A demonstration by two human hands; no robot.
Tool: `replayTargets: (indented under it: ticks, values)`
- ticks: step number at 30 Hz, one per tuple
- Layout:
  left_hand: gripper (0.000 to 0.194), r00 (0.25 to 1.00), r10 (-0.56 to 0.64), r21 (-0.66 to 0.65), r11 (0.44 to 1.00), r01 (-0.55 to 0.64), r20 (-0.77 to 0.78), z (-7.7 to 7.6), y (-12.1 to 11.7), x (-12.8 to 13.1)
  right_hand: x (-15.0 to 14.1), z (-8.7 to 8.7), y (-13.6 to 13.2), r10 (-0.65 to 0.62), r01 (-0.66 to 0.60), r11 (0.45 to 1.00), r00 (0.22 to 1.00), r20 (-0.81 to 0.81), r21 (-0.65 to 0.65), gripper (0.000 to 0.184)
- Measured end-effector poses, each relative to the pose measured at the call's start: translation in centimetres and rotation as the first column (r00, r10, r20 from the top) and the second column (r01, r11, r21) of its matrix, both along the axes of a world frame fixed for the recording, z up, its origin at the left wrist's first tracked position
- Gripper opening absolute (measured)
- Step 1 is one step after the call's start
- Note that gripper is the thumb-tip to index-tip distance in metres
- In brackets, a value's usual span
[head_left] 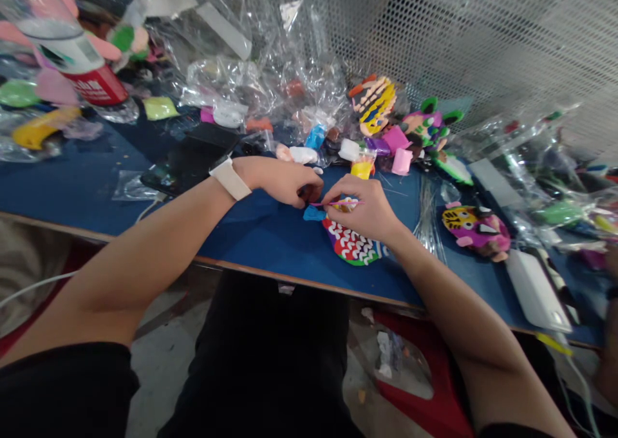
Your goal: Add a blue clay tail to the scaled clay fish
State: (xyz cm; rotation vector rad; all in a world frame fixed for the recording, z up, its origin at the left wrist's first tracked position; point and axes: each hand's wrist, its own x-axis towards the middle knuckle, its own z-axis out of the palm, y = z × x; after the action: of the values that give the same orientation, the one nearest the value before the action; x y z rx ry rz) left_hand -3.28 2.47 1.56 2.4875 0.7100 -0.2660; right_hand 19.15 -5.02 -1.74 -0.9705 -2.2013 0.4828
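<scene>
My left hand (286, 180), with a white band on the wrist, is closed in a pinch over a small dark piece I cannot make out, just above a blue clay bit (313, 214). My right hand (363, 210) is closed on a thin pink stick (338, 203) that points left toward the left fingers. Under both hands lies a clay figure (353, 245) with red, green and white scale patterns on the blue table (251, 232).
Finished clay figures lie around: a purple and yellow tiger face (476, 228) at right, a striped one (374, 103) and a green-eared one (427, 125) behind. Clear plastic bags (251, 77), clay lumps (362, 167), a red-labelled tub (72, 58) and a white box (535, 290) crowd the table.
</scene>
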Motion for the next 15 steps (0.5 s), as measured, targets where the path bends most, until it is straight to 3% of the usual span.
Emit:
replayTargets:
  ticks: [15]
  values:
    - [0.027, 1.0, -0.007, -0.006, 1.0, 0.007, 0.011, -0.01, -0.02, 0.04, 0.03, -0.06, 0.0, 0.003, -0.003, 1.0, 1.0, -0.002, -0.009, 0.016]
